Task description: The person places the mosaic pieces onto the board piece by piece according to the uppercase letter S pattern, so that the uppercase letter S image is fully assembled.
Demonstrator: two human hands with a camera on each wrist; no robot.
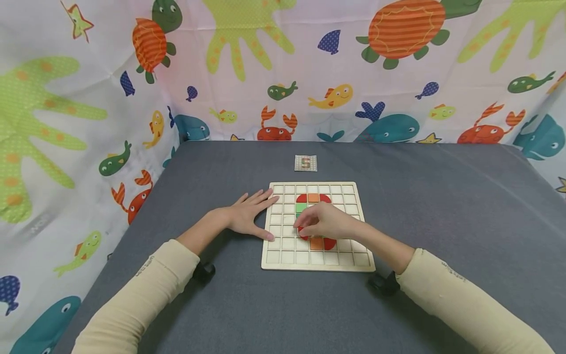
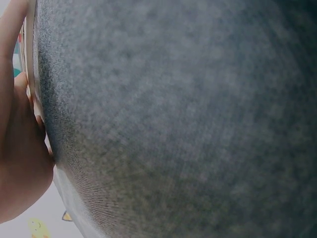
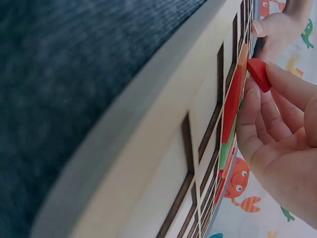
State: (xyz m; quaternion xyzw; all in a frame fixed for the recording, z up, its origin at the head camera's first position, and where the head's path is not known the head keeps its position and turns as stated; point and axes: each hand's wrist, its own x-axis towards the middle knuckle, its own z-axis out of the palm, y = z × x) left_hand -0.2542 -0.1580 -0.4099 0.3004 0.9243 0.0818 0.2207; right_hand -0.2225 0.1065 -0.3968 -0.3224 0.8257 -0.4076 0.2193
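Observation:
A square wooden grid board (image 1: 283, 256) lies on the grey cloth, with red, orange and green pieces set in its cells. My right hand (image 1: 329, 221) is over the board's middle and pinches a red curved block (image 3: 259, 74) between thumb and fingers, at the lower left of the colored shape. Part of that shape is hidden beneath this hand. An orange square (image 1: 316, 243) and a red rounded piece (image 1: 329, 244) sit just below it. With fingers spread, my left hand (image 1: 247, 214) rests at the board's left edge, its thumb and index fingertip touching the board.
Behind the board lies a small card (image 1: 305, 163) printed with a grid and a colored figure. Grey cloth (image 1: 442, 211) covers the table. A curtain (image 1: 247, 108) patterned with sea animals hangs along the back and left sides.

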